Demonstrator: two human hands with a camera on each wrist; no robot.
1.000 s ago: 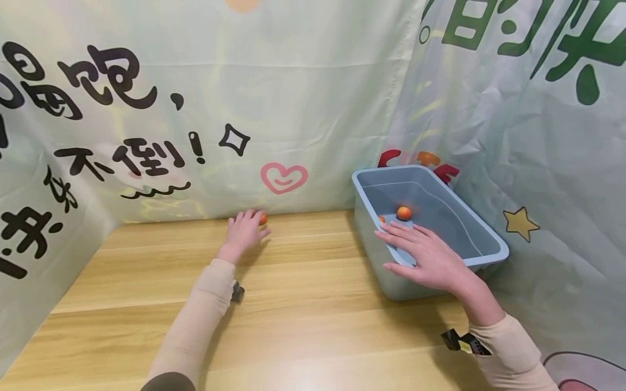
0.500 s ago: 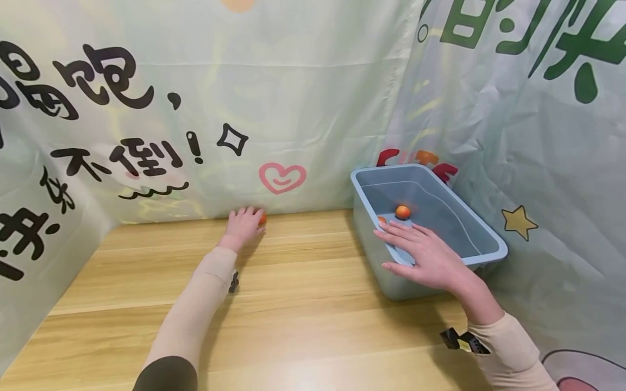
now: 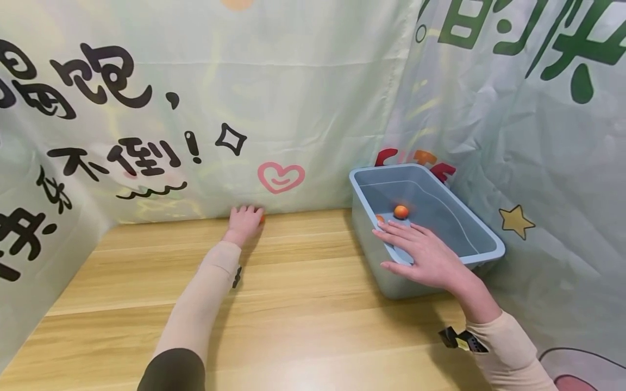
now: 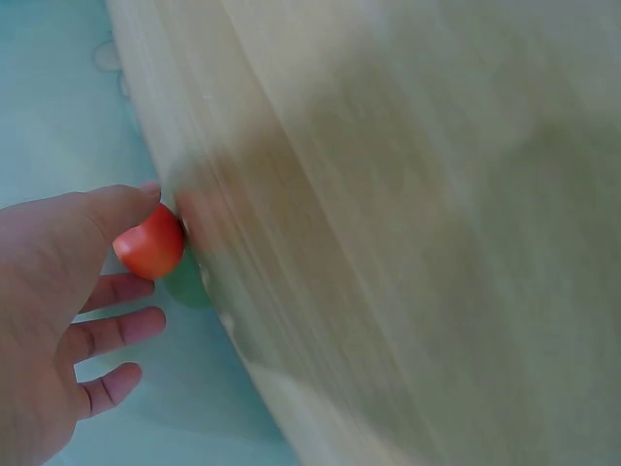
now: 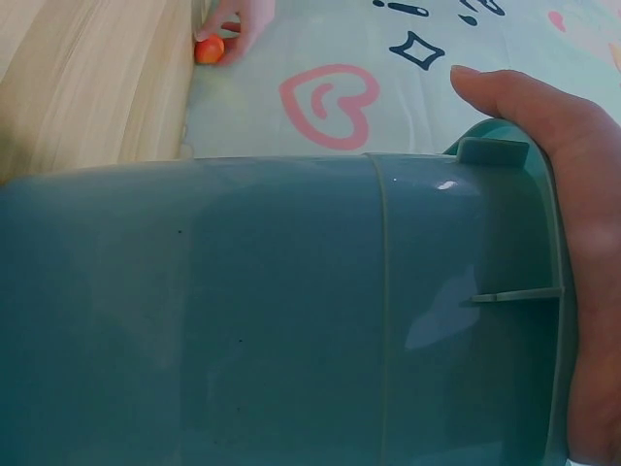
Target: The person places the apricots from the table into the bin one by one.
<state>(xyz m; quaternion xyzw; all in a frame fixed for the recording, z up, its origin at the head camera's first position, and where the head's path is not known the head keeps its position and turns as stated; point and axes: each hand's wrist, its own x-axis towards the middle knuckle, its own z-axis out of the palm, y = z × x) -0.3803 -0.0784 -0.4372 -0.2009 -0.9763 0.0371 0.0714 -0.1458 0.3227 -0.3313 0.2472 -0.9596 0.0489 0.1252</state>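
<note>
At the far edge of the table, my left hand [image 3: 243,224] holds a small round orange-red fruit [image 4: 153,245], whose exact kind I cannot tell. In the left wrist view the thumb lies over it and the index finger is behind it, with the other fingers spread apart. Most of the fruit is hidden by the hand in the head view. My right hand [image 3: 430,258] rests on the near left rim of a blue-grey plastic bin [image 3: 367,233], fingers straight. Inside the bin lie an orange-red fruit [image 3: 401,212] and a second fruit [image 3: 380,218], partly covered by the rim and fingertips.
The wooden table [image 3: 293,304] meets a printed cloth backdrop [image 3: 313,108] at its far edge. Cloth also hangs at the left and right sides. The bin stands at the right, close to the cloth. Both wrists wear small dark devices.
My left hand has closed its fingers and thumb around the fruit at the back edge, covering more of it. The right hand stays on the bin rim. The head view has shifted slightly.
</note>
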